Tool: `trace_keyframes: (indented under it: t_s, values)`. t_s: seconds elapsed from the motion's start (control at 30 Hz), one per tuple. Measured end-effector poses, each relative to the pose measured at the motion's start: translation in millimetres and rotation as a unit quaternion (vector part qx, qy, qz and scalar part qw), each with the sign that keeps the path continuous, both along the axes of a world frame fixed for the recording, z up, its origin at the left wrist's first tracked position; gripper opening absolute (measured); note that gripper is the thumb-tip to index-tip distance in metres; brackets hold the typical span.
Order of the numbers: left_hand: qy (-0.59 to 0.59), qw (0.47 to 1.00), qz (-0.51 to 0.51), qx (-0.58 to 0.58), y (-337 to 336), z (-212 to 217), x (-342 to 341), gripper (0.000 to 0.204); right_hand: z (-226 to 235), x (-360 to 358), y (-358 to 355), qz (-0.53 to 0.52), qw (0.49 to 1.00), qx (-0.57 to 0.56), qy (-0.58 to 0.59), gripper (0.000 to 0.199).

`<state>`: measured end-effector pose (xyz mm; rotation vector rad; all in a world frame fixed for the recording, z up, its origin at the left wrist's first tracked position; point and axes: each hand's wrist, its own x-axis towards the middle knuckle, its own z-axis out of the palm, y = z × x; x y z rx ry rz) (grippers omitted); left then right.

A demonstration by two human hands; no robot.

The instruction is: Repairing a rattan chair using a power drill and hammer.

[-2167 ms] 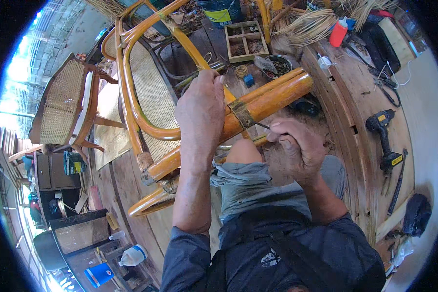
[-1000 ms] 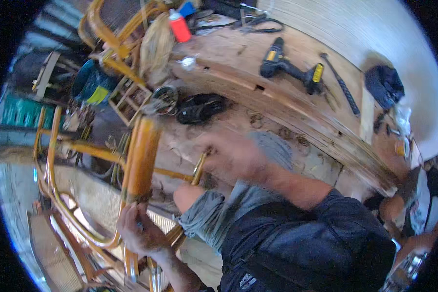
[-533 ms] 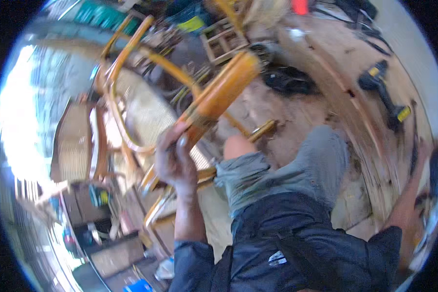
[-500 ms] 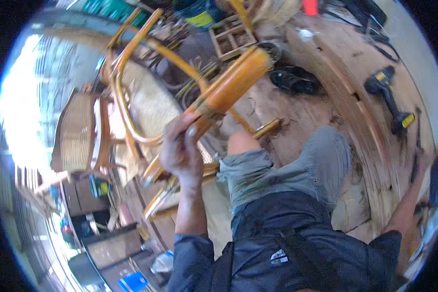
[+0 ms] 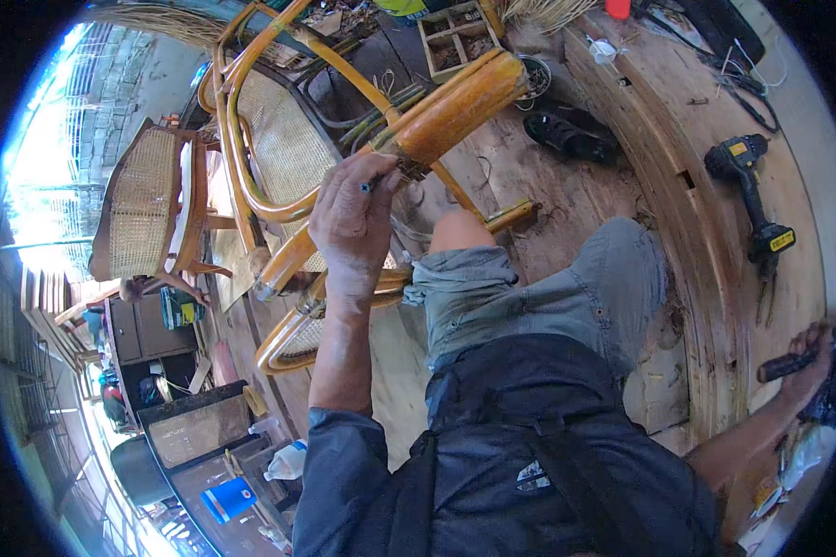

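Observation:
A glossy rattan chair frame [image 5: 460, 102] of thick orange-brown poles lies tipped in front of me, a woven cane panel [image 5: 274, 130] behind its bent rails. My left hand [image 5: 348, 218] is closed on one thick pole, fingers bunched at a dark binding [image 5: 409, 169]. A tiny blue spot shows between these fingers; what it belongs to is too small to tell. Far out at the right rim, my right hand [image 5: 813, 362] grips a tool with a dark, round-ended handle [image 5: 782, 368]. The rest of that tool blends into dark things behind it.
A yellow-black cordless drill [image 5: 751, 190] lies on the floor at right, beside a long curved wooden beam [image 5: 687, 213]. Ahead are a black shoe [image 5: 571, 135], a small can [image 5: 534, 79] and a divided wooden box [image 5: 455, 42]. Another cane chair [image 5: 144, 200] stands left.
My right hand has moved down along the right rim with the dark-handled tool, whose handle now points left. My left hand stays on the pole. The view has shifted slightly and sharpened.

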<state>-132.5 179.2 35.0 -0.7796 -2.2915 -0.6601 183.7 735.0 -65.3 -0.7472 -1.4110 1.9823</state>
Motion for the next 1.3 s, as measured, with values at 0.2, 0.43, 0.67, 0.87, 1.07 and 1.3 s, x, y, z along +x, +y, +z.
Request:
trace_keyframes:
  t_s: [0.2, 0.43, 0.67, 0.87, 1.07, 1.3]
  values:
    - [0.061, 0.997, -0.033, -0.013, 1.2, -3.2, -2.5, 0.023, 15.5, -100.0, -186.5, 0.090, 0.961, 0.154, -0.212, 0.018]
    - [0.079, 0.995, -0.043, -0.052, -3.1, -4.8, -0.5, 0.028, 23.1, -163.9, -303.7, 0.457, 0.811, 0.360, -0.060, 0.026]
    - [0.104, 0.991, -0.044, -0.074, -6.4, -2.5, -1.8, 0.027, 42.2, -179.3, -313.1, 0.452, 0.773, 0.439, 0.072, 0.033]
    - [0.133, 0.986, -0.048, -0.095, -7.0, -6.9, -5.1, 0.027, 41.2, -191.4, -310.3, 0.409, 0.781, 0.468, 0.062, 0.028]
    - [0.110, 0.989, -0.036, -0.090, -5.7, -8.2, -4.6, 0.027, 46.3, -175.6, -307.8, 0.415, 0.774, 0.469, 0.094, 0.024]
    - [0.106, 0.991, -0.036, -0.076, -4.5, -5.8, -2.7, 0.026, 41.6, -189.6, -315.2, 0.410, 0.793, 0.451, -0.015, 0.023]
